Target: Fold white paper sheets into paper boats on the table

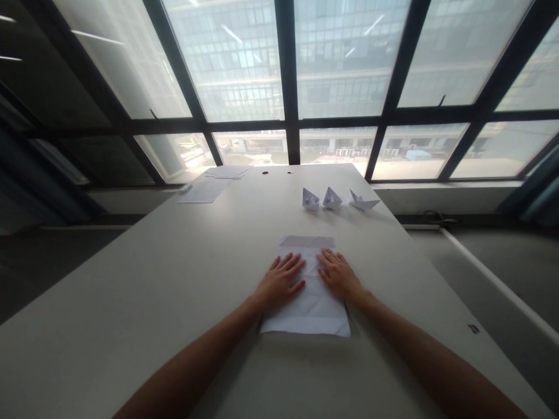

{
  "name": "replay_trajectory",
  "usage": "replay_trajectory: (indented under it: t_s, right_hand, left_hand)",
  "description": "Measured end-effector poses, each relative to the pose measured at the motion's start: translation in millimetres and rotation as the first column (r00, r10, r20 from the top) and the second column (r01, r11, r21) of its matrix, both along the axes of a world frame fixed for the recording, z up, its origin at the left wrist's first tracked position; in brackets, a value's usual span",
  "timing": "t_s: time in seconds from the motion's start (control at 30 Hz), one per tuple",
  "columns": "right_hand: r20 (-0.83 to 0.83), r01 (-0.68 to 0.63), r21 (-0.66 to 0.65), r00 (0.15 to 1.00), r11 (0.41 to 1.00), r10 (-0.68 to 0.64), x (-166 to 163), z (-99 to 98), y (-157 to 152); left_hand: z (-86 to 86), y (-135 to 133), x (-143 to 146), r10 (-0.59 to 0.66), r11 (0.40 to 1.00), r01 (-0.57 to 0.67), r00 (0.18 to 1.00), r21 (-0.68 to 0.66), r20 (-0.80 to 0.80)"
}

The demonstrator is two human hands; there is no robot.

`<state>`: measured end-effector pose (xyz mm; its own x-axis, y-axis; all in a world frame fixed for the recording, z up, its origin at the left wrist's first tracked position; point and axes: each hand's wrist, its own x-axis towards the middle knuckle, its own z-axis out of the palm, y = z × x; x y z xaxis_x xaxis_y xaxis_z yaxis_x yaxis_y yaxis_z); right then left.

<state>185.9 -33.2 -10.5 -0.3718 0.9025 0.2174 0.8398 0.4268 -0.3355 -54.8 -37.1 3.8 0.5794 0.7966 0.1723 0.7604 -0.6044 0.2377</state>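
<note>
The left hand (278,283) and right hand (342,276) lay flat, fingers spread, gripping nothing, on the creased paper (308,317) beneath them, apparently smoothing it; the next move likely called for lifting without dragging it, though finer creases looked unclear

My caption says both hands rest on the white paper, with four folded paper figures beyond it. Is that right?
Not four: the head view shows three folded paper figures beyond the white paper, on which the left hand and right hand rest.
</note>
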Motion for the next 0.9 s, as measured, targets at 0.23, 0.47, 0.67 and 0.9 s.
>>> replay_trajectory:
  t_s: [0.23,0.47,0.67,0.9]
  right_hand:
    - [-0.030,0.003,-0.006,1.000,1.000,-0.003,0.1,3.1,-5.0]
    - [-0.069,-0.020,-0.014,0.997,1.000,0.019,13.2,2.8,-21.7]
    - [-0.075,-0.029,-0.004,0.997,1.000,0.029,14.2,1.1,-28.9]
    - [-0.069,-0.026,0.022,0.997,0.999,0.027,10.6,-2.7,-28.3]
  left_hand:
    - [1.8,-6.9,0.5,0.003,1.000,-0.003,1.000,-0.004,-0.006]
    - [-0.5,-21.1,5.1,0.016,1.000,-0.017,0.999,-0.008,-0.031]
    - [-4.9,-29.8,10.4,0.043,0.999,-0.044,0.998,-0.006,-0.053]
    - [-8.0,-30.0,7.7,0.054,0.998,-0.052,0.992,0.024,-0.115]
